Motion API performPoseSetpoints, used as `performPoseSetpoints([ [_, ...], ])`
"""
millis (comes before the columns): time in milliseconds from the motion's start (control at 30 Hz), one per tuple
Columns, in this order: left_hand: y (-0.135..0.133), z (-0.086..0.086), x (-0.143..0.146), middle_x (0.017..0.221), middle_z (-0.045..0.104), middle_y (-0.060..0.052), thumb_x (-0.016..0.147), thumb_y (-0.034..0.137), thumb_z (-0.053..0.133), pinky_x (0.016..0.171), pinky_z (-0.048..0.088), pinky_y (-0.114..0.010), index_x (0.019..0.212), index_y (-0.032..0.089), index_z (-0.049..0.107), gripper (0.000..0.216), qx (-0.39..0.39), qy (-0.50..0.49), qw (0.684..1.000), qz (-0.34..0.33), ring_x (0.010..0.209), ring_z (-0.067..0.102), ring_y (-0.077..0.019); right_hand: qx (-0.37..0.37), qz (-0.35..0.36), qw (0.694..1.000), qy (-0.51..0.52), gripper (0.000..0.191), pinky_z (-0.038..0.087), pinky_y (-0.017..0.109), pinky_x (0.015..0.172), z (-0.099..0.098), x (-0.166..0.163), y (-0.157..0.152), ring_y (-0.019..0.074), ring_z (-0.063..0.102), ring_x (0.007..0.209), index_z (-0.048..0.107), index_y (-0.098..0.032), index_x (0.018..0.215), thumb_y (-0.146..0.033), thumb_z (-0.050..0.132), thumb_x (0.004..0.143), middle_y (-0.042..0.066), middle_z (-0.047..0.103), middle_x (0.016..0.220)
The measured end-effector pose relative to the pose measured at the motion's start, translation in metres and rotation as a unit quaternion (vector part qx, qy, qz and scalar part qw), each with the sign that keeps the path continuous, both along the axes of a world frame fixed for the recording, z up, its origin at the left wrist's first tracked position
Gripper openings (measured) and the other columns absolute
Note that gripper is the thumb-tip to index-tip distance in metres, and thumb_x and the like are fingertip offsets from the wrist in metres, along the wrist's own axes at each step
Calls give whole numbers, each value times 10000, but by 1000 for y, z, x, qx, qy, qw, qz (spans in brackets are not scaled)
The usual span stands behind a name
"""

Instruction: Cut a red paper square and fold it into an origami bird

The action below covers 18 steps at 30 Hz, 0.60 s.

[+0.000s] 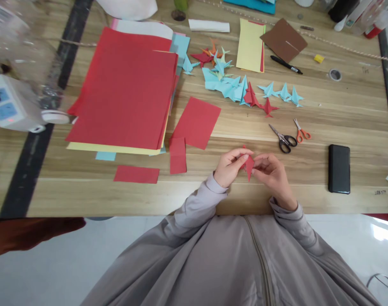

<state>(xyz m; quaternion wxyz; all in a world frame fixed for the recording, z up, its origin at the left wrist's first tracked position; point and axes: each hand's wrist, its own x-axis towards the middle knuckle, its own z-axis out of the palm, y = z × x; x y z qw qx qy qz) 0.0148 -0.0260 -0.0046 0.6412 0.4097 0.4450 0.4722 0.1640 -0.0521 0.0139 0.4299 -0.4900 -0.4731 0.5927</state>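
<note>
Between my two hands, close to the table's front edge, is a small piece of folded red paper (249, 167) with a point facing down toward me. My left hand (231, 165) pinches it from the left, thumb and fingers closed on it. From the right, the fingertips of my right hand (272, 172) grip its other side, the fingers curled. Beyond my hands lie folded paper cranes, among them a red crane (268, 107) and a light blue crane (283, 92). Several more cranes in blue, red and orange are heaped further back.
Left stands a stack of large red sheets (130, 93), with cut red pieces (198, 123) beside it. Black scissors (283, 139), orange scissors (301, 131) and a black power-bank-like block (339, 168) lie right. Yellow paper (249, 46), brown paper (283, 40) and a pen (286, 64) lie behind.
</note>
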Motion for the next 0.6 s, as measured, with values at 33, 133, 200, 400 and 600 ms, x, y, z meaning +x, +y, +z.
performPoseSetpoints([
  [33, 0, 0, 0, 698, 681, -19, 748, 400, 698, 576, 469, -219, 862, 178, 737, 253, 0, -1, 1000, -5, 600, 566, -106, 11, 0, 1000, -15, 222, 521, 284, 696, 1, 0, 0, 138, 655, 717, 594, -216, 925, -249, 708, 738, -5, 683, 769],
  [133, 0, 0, -1, 746, 697, -32, 749, 404, 695, 573, 462, -218, 868, 178, 737, 260, -5, -6, 1000, -22, 620, 576, -110, 35, -18, 998, -50, 126, 521, 280, 677, 2, -1, 0, 137, 643, 703, 638, -209, 866, -242, 682, 754, 3, 681, 766],
  [200, 0, 1, -2, 764, 698, -35, 751, 410, 691, 557, 453, -213, 871, 177, 735, 265, -10, -6, 1000, -27, 618, 572, -108, 50, -27, 996, -68, 96, 526, 282, 682, 2, -1, -1, 140, 645, 711, 658, -212, 854, -236, 669, 761, 8, 692, 784],
  [400, 0, 1, -2, 648, 651, -3, 749, 397, 695, 505, 425, -206, 878, 165, 736, 268, -10, -5, 999, -42, 510, 499, -74, 151, 27, 969, -194, 119, 515, 296, 696, 5, 6, 0, 149, 632, 712, 707, -230, 820, -181, 599, 815, 10, 705, 770],
  [600, -2, 1, -2, 808, 725, -36, 712, 344, 741, 559, 510, -239, 971, 190, 727, 301, -28, -87, 996, -14, 638, 625, -122, 150, -26, 967, -204, 105, 516, 294, 715, -1, 9, -1, 153, 648, 739, 698, -223, 862, -182, 619, 805, 17, 713, 809],
])
